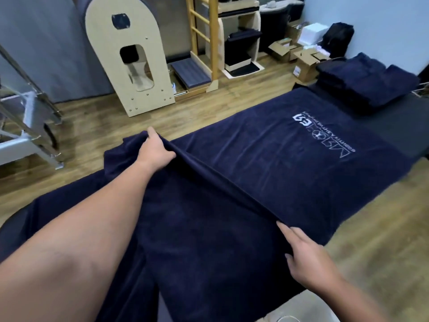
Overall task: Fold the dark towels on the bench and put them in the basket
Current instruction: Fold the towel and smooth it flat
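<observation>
Left hand (pixel 156 151): grip closed on the far corner of the lifted towel edge, fingers curled under the cloth, thumb on top. Right hand (pixel 306 255): grip on the near end of the same edge; the fingers lie fairly straight along the fold and their tips go under the cloth, so a light pinch is judged, not a firm clasp.

Between the two hands the edge stands as a raised ridge across the dark towel (pixel 267 163). The towel lies spread lengthwise on the worktop (pixel 394 133), printed logo (pixel 325 133) face up on the far half. The near half is bunched and hangs over the worktop's near edge.

Step in hand, as judged: first fold of this towel, the lifted edge being carried over toward the far end.

Next move calls for: both hands travelling together, edge kept taut, corners laid square on the far corners, then the fold smoothed flat.

Further out: a stack of folded dark towels (pixel 366 84) rests at the worktop's far end, touching the spread towel's far edge or just beside it. No basket is identifiable in view. Cardboard boxes (pixel 304 63) and wooden equipment (pixel 130 59) stand on the floor beyond.
</observation>
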Demonstrator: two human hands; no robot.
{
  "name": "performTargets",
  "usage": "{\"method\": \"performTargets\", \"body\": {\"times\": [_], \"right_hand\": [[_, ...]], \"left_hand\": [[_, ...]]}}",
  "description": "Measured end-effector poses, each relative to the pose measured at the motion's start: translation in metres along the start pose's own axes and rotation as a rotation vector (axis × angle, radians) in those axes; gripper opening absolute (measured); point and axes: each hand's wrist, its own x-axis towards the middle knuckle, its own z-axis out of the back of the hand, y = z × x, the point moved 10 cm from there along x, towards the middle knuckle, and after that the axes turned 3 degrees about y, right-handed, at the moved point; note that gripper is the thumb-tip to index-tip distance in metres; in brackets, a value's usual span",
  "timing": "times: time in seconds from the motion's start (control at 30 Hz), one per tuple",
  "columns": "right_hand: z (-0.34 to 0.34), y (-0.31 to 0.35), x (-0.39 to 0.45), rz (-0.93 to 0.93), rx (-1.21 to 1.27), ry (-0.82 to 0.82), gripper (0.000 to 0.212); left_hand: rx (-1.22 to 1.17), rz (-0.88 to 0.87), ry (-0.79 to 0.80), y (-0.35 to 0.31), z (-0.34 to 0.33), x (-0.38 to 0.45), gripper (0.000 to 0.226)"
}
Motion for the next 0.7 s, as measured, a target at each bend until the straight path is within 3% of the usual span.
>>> {"method": "performTargets", "body": {"times": [0.07, 0.13, 0.4, 0.7], "right_hand": [[0.017, -0.023, 0.008, 0.006, -0.003, -0.015, 0.087], [0.035, -0.051, 0.014, -0.005, 0.004, -0.021, 0.087], [0.082, -0.133, 0.039, -0.074, -0.014, -0.015, 0.091], [0.118, -0.195, 0.075, -0.166, -0.082, 0.017, 0.087]], "left_hand": [[-0.036, -0.032, 0.003, -0.031, -0.020, 0.001, 0.110], [-0.097, -0.038, -0.010, -0.060, -0.037, 0.002, 0.120], [-0.117, -0.078, -0.076, -0.160, -0.089, 0.015, 0.134], [-0.165, -0.098, -0.036, -0.233, -0.160, 0.077, 0.141]]}}
